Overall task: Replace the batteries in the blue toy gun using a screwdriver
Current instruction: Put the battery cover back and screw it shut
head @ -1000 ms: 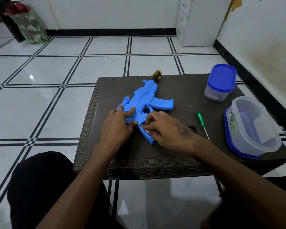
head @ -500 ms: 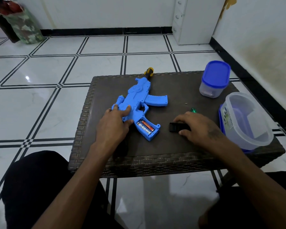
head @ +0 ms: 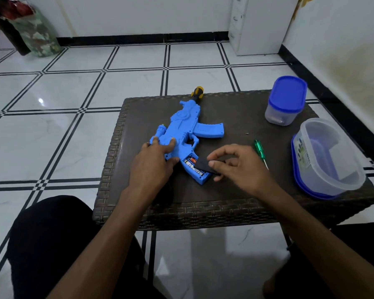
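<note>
Our left hand point(head: 153, 160) lies flat and spread on the body of the blue plastic toy gun point(head: 181, 134), which sits at the centre of the dark woven wicker table point(head: 235, 203). Half a second ago our right hand point(head: 238, 167) rested on the small black battery cover over at three o'clock; now it pinches that cover point(head: 203, 164) between thumb and fingers and has carried it over the open grip compartment, where the batteries point(head: 192, 164) already sit. We judge the swap done and closing begun. The green-handled screwdriver point(head: 260, 153) lies at three o'clock of the grip, and a tiny screw point(head: 247, 133) at two o'clock. Two plastic tubs stand toward the table's right edge.
</note>
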`<state>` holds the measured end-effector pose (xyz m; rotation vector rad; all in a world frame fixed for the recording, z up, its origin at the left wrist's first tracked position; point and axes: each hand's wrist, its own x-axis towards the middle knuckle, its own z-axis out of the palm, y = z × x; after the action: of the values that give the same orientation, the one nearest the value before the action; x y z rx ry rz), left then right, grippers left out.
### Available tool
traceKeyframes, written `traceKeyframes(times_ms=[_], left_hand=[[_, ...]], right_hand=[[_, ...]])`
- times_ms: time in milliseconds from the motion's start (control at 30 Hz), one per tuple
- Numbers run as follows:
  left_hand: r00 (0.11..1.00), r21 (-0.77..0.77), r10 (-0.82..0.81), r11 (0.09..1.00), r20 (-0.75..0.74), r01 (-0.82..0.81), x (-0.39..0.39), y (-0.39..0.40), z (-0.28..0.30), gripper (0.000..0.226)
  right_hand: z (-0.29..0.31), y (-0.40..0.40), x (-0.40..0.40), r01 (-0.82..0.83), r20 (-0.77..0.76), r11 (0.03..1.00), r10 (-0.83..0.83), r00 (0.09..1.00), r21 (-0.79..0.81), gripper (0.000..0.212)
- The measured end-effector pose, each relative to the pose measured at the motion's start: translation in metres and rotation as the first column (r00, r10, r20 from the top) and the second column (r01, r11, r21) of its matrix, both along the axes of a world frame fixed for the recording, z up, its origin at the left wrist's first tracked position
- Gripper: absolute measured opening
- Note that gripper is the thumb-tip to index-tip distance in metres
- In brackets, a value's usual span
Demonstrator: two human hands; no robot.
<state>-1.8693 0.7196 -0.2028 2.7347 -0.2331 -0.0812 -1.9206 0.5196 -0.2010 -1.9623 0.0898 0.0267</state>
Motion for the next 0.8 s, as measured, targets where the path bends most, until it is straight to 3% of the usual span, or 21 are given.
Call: traceKeyframes(times_ms=[167,233,500,600,800], left_hand=[[1.000,-0.003,-0.001,1.000,0.006,0.001,0.000,0.000,-0.001,0.050],[1.000,-0.003,0.001,1.000,0.008,-0.001,0.000,0.000,-0.001,0.050],[1.000,0.004,0.003,1.000,0.001,-0.003,-0.002,-0.001,0.001,0.051],[1.000,0.007,0.004,1.000,-0.001,-0.004,-0.002,-0.001,0.001,0.051],[1.000,-0.003,0.003,1.000,-0.007,-0.003,-0.002,-0.001,0.002,0.051]], right_hand=[[-0.003,0.003,-0.007,-0.084,0.053,0.959,0.102,0.993,-0.270,0.036],[-0.001,0.002,-0.010,-0.135,0.049,0.947,0.156,0.987,-0.291,0.041],[0.003,0.003,-0.012,-0.123,0.179,0.743,0.314,0.933,-0.658,0.035],[0.002,0.005,-0.011,-0.124,0.155,0.714,0.312,0.938,-0.689,0.036],[-0.001,0.002,-0.015,-0.158,0.140,0.757,0.313,0.940,-0.634,0.035]])
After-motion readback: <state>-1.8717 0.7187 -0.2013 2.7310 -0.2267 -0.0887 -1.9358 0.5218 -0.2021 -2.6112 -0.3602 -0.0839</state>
